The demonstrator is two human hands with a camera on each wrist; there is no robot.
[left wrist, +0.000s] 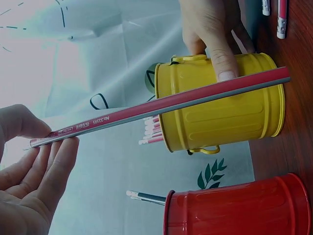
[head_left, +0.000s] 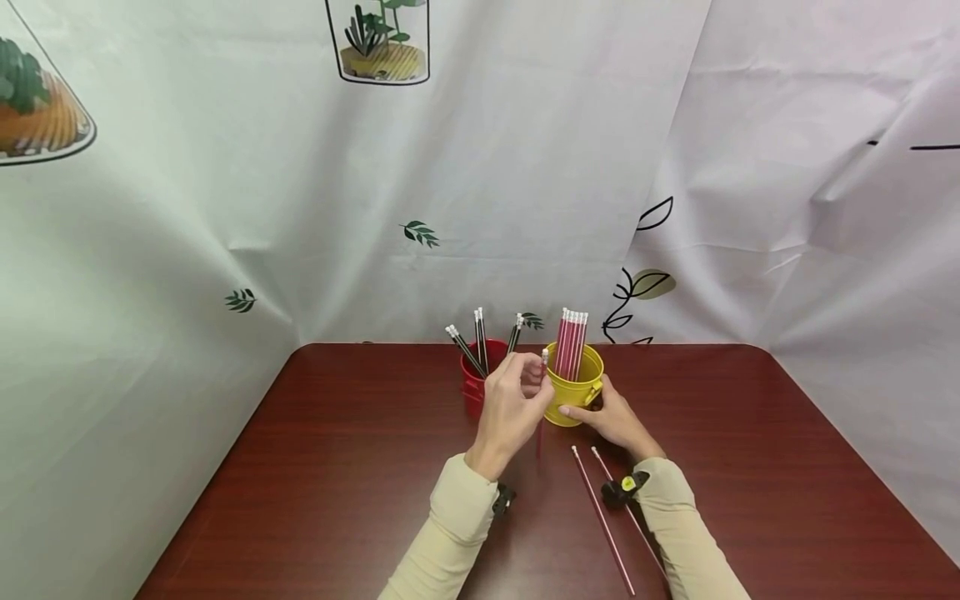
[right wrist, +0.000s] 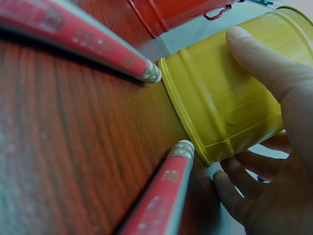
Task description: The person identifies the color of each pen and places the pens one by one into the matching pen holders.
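Note:
Between thumb and fingers, my left hand (head_left: 516, 406) pinches a red pencil (left wrist: 161, 105) with silver stripes near its eraser end. The pencil hangs upright just in front of the yellow bucket (head_left: 573, 400), its unsharpened end downward. My right hand (head_left: 617, 421) grips that bucket from the right, thumb across its front and fingers curled around the far side, as the right wrist view shows. Several red pencils (head_left: 572, 346) stand inside the yellow bucket, eraser ends up. To its left, partly hidden behind my left hand, a red bucket (head_left: 473, 397) holds several black pencils (head_left: 481, 335).
Two more red pencils lie on the dark wooden table (head_left: 337, 467) near my right forearm: one (head_left: 603, 521) in the open, the other (head_left: 637, 525) partly beneath the wrist camera and sleeve. A white printed cloth (head_left: 525, 167) hangs behind the table's back edge.

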